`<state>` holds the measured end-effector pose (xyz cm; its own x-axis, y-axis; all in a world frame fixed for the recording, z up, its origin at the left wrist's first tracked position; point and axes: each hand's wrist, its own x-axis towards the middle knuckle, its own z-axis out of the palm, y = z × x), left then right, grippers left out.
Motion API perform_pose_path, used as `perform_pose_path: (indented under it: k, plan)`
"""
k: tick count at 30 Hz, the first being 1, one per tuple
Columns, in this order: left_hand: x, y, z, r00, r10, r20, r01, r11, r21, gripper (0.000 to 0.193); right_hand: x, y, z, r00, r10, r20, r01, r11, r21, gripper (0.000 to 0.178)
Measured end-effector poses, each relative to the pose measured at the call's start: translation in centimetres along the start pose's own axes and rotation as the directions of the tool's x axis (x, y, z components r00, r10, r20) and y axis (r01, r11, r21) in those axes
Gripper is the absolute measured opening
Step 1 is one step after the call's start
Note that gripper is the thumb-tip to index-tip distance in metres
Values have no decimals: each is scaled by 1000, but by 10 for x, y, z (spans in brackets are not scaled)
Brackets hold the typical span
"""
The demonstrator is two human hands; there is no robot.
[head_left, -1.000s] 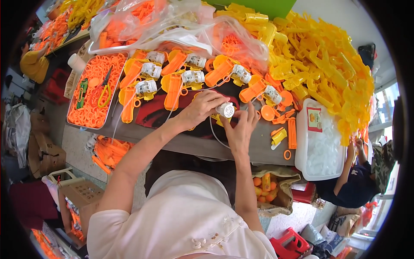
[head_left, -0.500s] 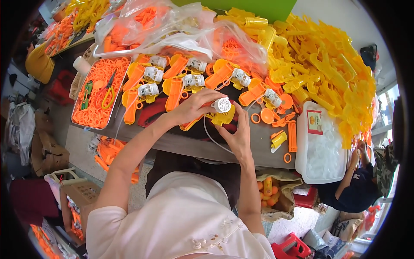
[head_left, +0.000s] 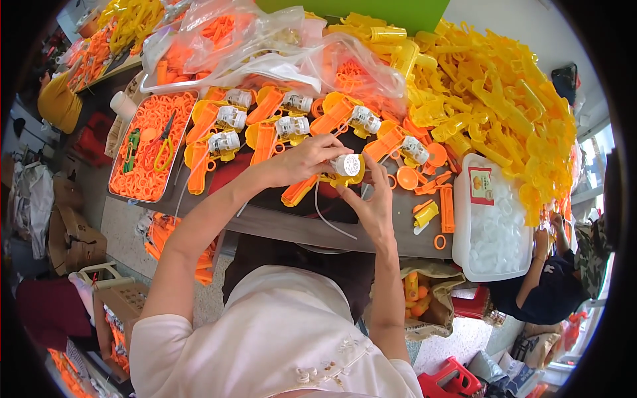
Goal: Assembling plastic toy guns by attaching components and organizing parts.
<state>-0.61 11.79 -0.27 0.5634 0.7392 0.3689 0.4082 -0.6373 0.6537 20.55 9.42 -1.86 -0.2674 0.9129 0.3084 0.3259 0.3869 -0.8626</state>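
Observation:
Over the table's front part I hold a half-built orange and yellow toy gun [head_left: 300, 192] with both hands. My left hand [head_left: 306, 161] is closed round a white, round-ended cylinder [head_left: 348, 165] with a slotted face. On its right side, my right hand [head_left: 373, 204] grips the yellow shell [head_left: 345, 180] between thumb and fingers. A thin clear tube [head_left: 326, 219] hangs below and curves toward the table edge. Behind my hands lie several similar toy guns [head_left: 265, 141], each with a clear-and-white cylinder in its front end. My fingers hide part of the held gun.
At left, a metal tray [head_left: 180, 159] of orange rings carries yellow-handled pliers [head_left: 164, 151] and green cutters [head_left: 133, 147]. A heap of yellow shells [head_left: 491, 99] rises at back right, beside a white tub [head_left: 462, 219] of clear parts. Loose orange pieces [head_left: 447, 209] lie right. Another person's arm [head_left: 534, 268] shows far right.
The white cylinder and yellow shell have shifted slightly right, with the cylinder now sitting lower against the shell. More of the orange handle shows. Both hands keep their hold.

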Motion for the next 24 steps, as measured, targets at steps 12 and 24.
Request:
perform_pose_path:
  k: [12,24]
  plan:
    - [-3,13,4,992,-102,-68,111,983,145,44,3,-8,16,993,107,-44,-99,981,166,76]
    - [-42,-9,15,857,-204,-473,226,974,-9,26,-26,17,14,983,-183,-7,156,858,-489,65]
